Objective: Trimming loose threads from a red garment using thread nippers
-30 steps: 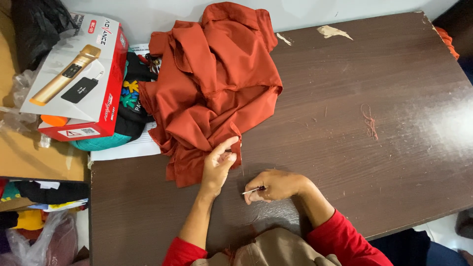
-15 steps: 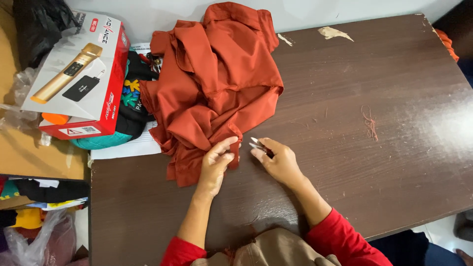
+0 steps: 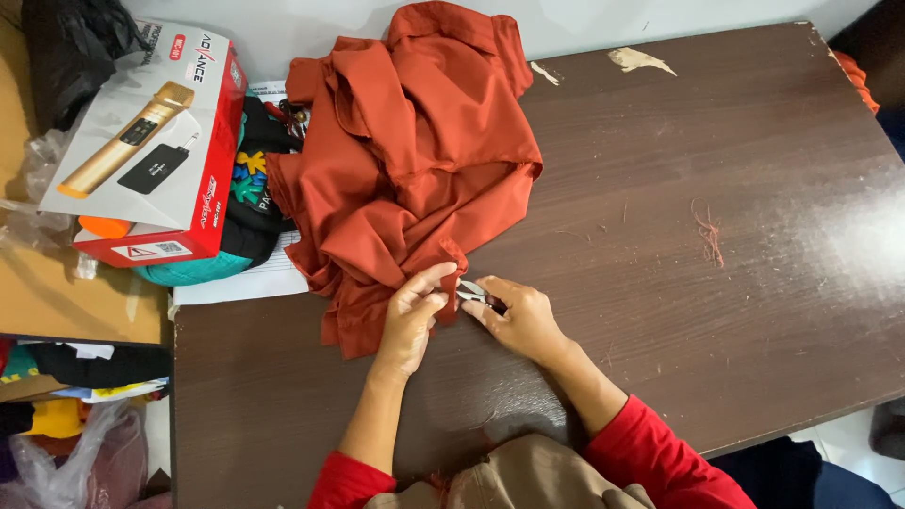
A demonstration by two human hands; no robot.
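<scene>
A crumpled rust-orange garment [image 3: 415,160] lies heaped on the dark brown table [image 3: 679,188]. My left hand [image 3: 412,316] pinches a small fold at the garment's lower edge. My right hand [image 3: 514,316] holds a small metal thread snipper [image 3: 471,290], its tip right at that pinched fold. Both forearms come up from the bottom edge, with red sleeves at the elbows.
A red and white box picturing a gold microphone [image 3: 151,151] sits at the table's left corner over dark and teal fabric [image 3: 236,226]. Loose orange threads [image 3: 707,231] lie at the right. Torn paper scraps [image 3: 641,59] are near the far edge. Bags and clothes crowd the floor at left.
My right hand has moved up from the bare table to the garment's edge, bringing the snipper against the fold held by my left hand. The left hand has stayed in place.
</scene>
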